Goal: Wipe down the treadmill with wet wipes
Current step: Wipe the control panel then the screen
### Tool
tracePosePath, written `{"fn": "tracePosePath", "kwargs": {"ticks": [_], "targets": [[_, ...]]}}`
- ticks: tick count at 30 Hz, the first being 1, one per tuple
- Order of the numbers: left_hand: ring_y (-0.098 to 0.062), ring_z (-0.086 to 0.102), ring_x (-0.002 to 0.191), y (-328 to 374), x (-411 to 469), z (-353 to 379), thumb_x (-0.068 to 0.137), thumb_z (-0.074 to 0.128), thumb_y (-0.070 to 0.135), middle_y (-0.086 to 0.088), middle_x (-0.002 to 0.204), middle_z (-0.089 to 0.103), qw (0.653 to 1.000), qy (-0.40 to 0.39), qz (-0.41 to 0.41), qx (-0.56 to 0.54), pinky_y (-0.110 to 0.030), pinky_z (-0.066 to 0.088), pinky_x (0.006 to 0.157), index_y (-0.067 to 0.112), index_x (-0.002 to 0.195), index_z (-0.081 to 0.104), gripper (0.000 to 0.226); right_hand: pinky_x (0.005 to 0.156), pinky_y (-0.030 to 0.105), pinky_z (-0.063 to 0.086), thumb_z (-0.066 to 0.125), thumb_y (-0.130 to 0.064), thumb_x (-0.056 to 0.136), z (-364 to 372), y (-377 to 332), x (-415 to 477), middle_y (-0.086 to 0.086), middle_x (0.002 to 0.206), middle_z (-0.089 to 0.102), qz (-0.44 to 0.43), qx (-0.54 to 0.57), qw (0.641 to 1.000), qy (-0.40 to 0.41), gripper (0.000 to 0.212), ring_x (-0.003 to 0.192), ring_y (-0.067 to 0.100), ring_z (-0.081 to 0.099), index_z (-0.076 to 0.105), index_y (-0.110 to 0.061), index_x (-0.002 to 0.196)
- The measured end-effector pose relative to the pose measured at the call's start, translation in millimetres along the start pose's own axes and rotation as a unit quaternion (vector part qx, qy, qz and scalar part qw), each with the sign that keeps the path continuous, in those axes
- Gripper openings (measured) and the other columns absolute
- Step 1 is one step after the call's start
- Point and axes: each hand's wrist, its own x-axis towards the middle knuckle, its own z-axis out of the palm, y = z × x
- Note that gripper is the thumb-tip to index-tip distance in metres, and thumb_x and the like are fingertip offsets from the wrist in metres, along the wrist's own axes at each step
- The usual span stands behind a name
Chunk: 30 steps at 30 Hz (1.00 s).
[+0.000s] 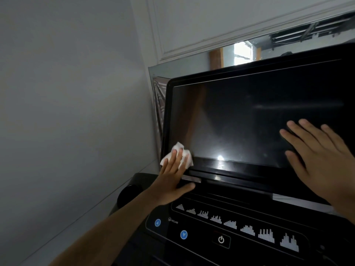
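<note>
left hand (pixel 173 176) flat, fingers straight, pressing wipe (pixel 178 155) on screen (pixel 240 120) lower-left corner; right hand (pixel 320 160) flat, fingers spread, lower right of screen

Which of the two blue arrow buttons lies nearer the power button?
The right-pointing blue button; the left-pointing one sits farther from the power button.

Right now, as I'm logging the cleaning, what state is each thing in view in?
screen: dark, with glare and faint smears.
wet wipe: crumpled, pressed against the screen's lower left corner.
left hand: fingers straight, pressing the wet wipe.
right hand: fingers spread, flat against the screen's right side, holding nothing.
power button: untouched.
</note>
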Motion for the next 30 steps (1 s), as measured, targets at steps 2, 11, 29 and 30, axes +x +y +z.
{"fn": "tracePosePath", "kwargs": {"ticks": [2, 11, 29, 30], "targets": [[-0.014, -0.036, 0.141, -3, -11, 1, 0.095, 0.033, 0.062, 0.005, 0.154, -0.037, 1.0, -0.023, 0.017, 0.012, -0.043, -0.011, 0.12, 0.03, 0.147, -0.027, 0.086, 0.118, 0.047, 0.019, 0.033, -0.032, 0.097, 0, -1, 0, 0.013, 0.148, 0.045, -0.002, -0.003, 1.0, 0.007, 0.053, 0.14, 0.03, 0.038, 0.051, -0.007, 0.14], [-0.014, -0.026, 0.146, -2, 58, -35, 0.085, 0.023, 0.076, 0.008, 0.158, -0.024, 0.996, 0.083, -0.005, -0.016, -0.043, -0.008, 0.118, 0.029, 0.147, -0.017, 0.088, 0.117, 0.048, 0.022, 0.036, -0.031, 0.097, 0, -1, 1, 0.012, 0.147, 0.047, -0.003, -0.01, 1.0, 0.012, 0.051, 0.139, 0.029, 0.04, 0.053, -0.008, 0.139], [-0.013, -0.036, 0.141, 49, 32, -18, 0.09, 0.022, 0.07, 0.004, 0.156, -0.035, 0.997, -0.011, 0.063, 0.033, -0.049, -0.011, 0.12, 0.021, 0.149, -0.026, 0.09, 0.119, 0.047, 0.021, 0.034, -0.031, 0.097, 0, -1, -1, 0.01, 0.149, 0.044, 0.004, -0.014, 1.0, -0.006, 0.052, 0.141, 0.026, 0.036, 0.051, -0.01, 0.141], [-0.012, -0.034, 0.142, 47, 43, -26, 0.087, 0.018, 0.074, 0.005, 0.156, -0.033, 0.998, 0.004, 0.058, 0.017, -0.048, -0.011, 0.12, 0.024, 0.147, -0.027, 0.09, 0.119, 0.047, 0.021, 0.034, -0.031, 0.097, 0, -1, -1, 0.01, 0.149, 0.044, 0.006, -0.015, 1.0, -0.005, 0.052, 0.141, 0.026, 0.036, 0.051, -0.01, 0.141]]}}
